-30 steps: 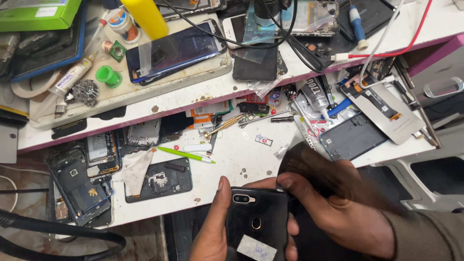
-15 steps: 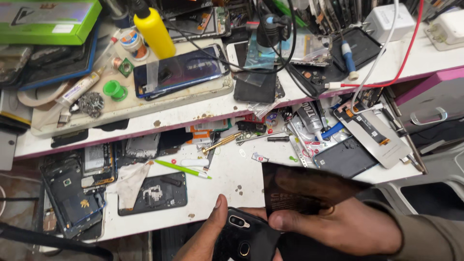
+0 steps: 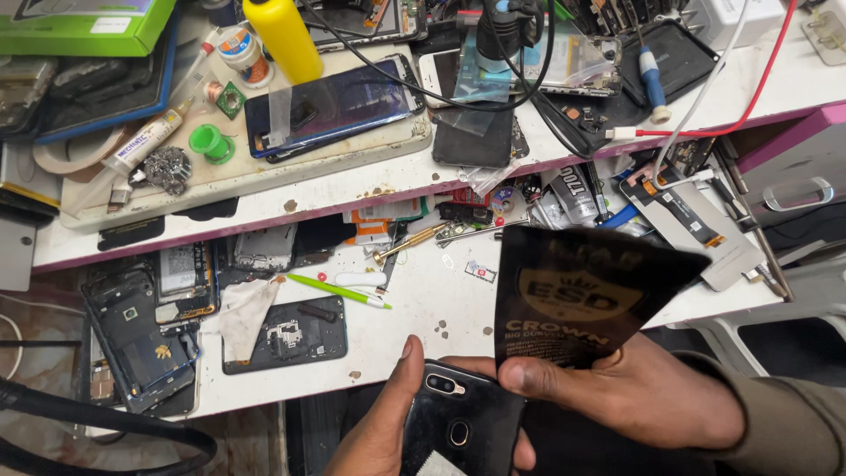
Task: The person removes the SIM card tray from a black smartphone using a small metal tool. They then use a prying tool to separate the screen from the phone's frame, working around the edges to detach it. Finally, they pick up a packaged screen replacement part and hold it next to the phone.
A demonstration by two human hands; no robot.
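Hands grip black phone (image 3: pixel 463 423) and dark packet (image 3: pixel 582 295) — green pen (image 3: pixel 339 289), screwdriver (image 3: pixel 410 242) just beyond.

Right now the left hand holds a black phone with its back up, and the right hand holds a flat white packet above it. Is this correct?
Not quite: the flat packet in the right hand is black, not white, as the head view shows. The left hand does hold the black phone with its back up.

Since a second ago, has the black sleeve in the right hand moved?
Yes. The black sleeve has come up and forward out of the right hand's cover, away from the black phone; its top edge now overlaps the white lower shelf.
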